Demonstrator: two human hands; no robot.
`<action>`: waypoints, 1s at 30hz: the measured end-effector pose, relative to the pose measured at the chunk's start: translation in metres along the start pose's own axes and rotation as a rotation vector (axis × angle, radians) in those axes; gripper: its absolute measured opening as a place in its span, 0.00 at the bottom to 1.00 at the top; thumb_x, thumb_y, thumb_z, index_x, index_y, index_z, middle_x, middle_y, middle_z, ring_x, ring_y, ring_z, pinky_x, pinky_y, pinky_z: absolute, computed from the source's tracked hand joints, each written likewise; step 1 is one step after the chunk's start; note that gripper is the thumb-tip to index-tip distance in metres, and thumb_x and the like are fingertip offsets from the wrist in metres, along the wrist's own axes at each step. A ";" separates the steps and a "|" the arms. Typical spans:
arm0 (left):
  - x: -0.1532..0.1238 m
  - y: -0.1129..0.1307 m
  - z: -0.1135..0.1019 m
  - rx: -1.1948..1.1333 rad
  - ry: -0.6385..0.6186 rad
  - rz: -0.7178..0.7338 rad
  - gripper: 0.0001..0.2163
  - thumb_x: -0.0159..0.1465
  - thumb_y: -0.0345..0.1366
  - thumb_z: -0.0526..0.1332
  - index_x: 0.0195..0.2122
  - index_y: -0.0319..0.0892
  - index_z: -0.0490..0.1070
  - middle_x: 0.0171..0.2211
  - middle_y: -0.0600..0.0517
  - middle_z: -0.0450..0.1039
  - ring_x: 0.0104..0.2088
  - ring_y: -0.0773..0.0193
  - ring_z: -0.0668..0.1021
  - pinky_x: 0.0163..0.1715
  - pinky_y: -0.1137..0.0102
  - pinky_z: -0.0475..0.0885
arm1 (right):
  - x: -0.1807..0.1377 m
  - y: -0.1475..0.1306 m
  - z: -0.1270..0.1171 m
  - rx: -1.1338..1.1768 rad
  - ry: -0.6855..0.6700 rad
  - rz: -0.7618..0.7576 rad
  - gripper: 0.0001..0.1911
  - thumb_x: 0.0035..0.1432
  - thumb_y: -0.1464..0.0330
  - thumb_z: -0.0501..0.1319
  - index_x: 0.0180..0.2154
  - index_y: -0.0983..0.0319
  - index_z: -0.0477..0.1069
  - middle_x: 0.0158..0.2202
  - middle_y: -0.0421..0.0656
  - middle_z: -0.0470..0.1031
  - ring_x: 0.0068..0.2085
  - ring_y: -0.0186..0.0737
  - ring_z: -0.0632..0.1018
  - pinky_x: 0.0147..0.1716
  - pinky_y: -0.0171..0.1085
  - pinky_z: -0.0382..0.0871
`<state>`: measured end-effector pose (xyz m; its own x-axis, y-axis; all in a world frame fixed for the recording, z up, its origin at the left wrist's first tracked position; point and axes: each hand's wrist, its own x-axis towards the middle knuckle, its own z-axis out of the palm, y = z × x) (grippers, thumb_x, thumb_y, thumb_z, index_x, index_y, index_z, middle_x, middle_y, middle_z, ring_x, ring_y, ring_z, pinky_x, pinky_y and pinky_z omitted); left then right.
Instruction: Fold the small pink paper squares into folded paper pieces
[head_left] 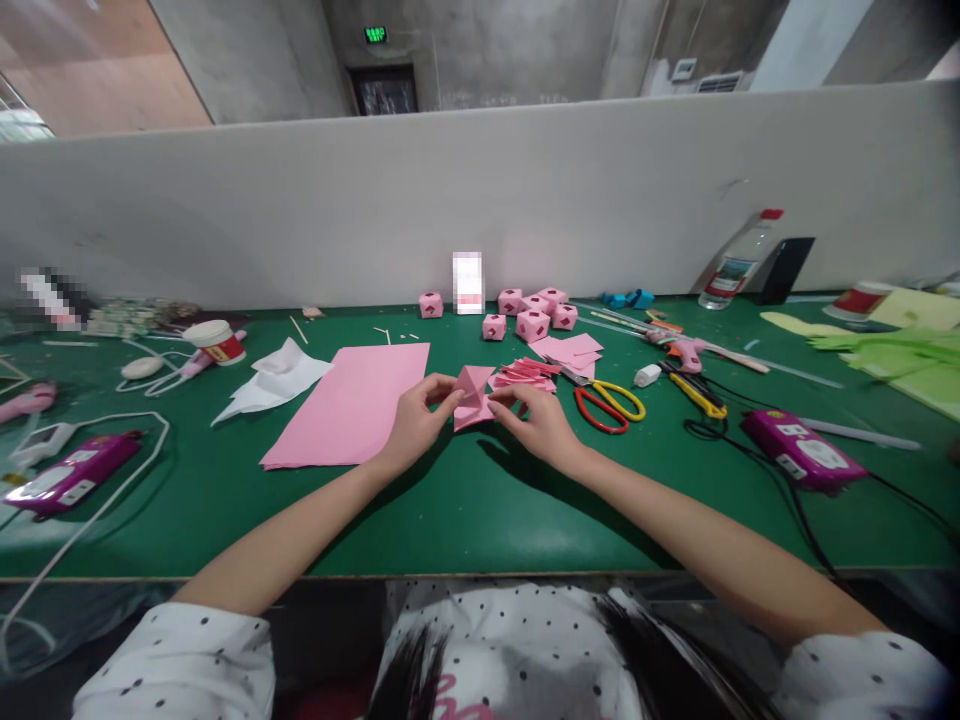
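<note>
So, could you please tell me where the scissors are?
In the head view, the scissors lie on the green table just right of the right hand holding the folded pink paper, left of the yellow cutter.

Craft workshop, green worktable (pixel 465 520), scissors (pixel 609 405), glue gun (pixel 679 350), pink paper cubes (pixel 532 312), bare concrete walls (pixel 487 50)

Both arms stretched forward, left grip (pixel 415 422) and right grip (pixel 537 422) pinching, close together

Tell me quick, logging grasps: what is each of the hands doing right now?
Left hand: closed on the folded pink paper.
Right hand: closed on the same paper.
</note>
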<state>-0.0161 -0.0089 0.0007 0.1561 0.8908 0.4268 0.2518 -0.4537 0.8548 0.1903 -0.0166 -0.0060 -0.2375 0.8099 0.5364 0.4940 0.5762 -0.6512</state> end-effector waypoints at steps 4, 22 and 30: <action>-0.003 0.003 0.004 -0.052 -0.055 -0.021 0.10 0.63 0.40 0.62 0.40 0.39 0.73 0.39 0.48 0.77 0.40 0.60 0.79 0.43 0.66 0.73 | 0.000 0.000 0.003 0.086 -0.012 0.137 0.12 0.61 0.62 0.62 0.44 0.60 0.78 0.44 0.45 0.81 0.41 0.43 0.81 0.35 0.38 0.74; -0.009 0.008 0.012 -0.193 -0.269 -0.086 0.14 0.60 0.40 0.66 0.44 0.40 0.70 0.44 0.46 0.76 0.45 0.58 0.79 0.46 0.63 0.74 | 0.002 0.007 0.008 0.546 -0.011 0.280 0.11 0.52 0.64 0.66 0.38 0.61 0.78 0.38 0.43 0.81 0.40 0.42 0.81 0.45 0.42 0.76; -0.007 0.015 0.008 -0.168 -0.100 -0.112 0.13 0.60 0.42 0.65 0.40 0.40 0.71 0.38 0.48 0.77 0.37 0.61 0.79 0.36 0.68 0.75 | -0.001 -0.001 0.007 0.379 -0.008 0.161 0.16 0.56 0.63 0.65 0.46 0.60 0.75 0.43 0.46 0.80 0.42 0.43 0.81 0.43 0.42 0.76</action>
<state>-0.0059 -0.0225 0.0085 0.2325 0.9244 0.3024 0.1112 -0.3342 0.9359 0.1847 -0.0170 -0.0098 -0.1900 0.8928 0.4084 0.1828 0.4409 -0.8788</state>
